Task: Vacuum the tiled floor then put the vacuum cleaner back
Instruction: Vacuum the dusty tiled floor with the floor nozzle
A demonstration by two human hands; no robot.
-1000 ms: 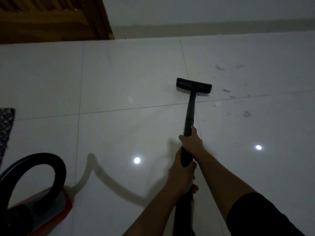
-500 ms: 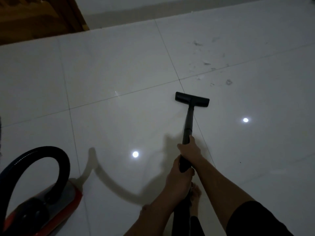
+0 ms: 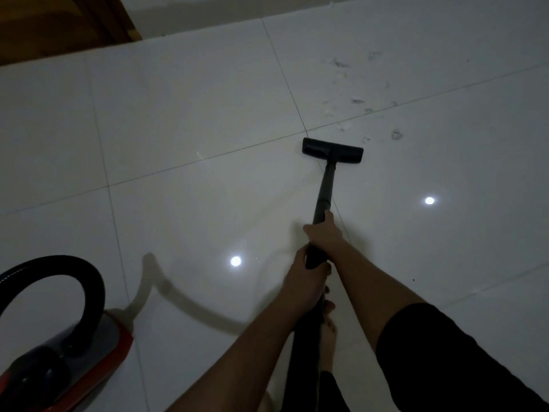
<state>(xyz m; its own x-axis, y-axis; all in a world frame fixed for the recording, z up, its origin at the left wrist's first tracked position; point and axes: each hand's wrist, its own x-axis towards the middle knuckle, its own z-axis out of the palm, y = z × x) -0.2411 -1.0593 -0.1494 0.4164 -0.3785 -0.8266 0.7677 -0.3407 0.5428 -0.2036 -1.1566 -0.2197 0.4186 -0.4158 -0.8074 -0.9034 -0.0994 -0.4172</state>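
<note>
The wand [image 3: 324, 185] is clasped by both hands, the right hand [image 3: 322, 233] farther along, the left hand [image 3: 303, 273] nearer. Its axis runs away from the grip to the nozzle [image 3: 332, 150], laid flat on the floor [image 3: 178, 114]; debris [image 3: 356, 101] is scattered just beyond, far and right

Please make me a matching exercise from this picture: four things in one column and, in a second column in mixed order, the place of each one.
Things
1. floor nozzle
2. red vacuum body
3. dirt scraps
4. right hand

Places
A. bottom left corner of the view
B. gripping the wand, ahead of the left hand
C. flat on the tiled floor, at the wand's far end
D. scattered beyond the nozzle, to its right

Pairs: 1-C, 2-A, 3-D, 4-B
</note>
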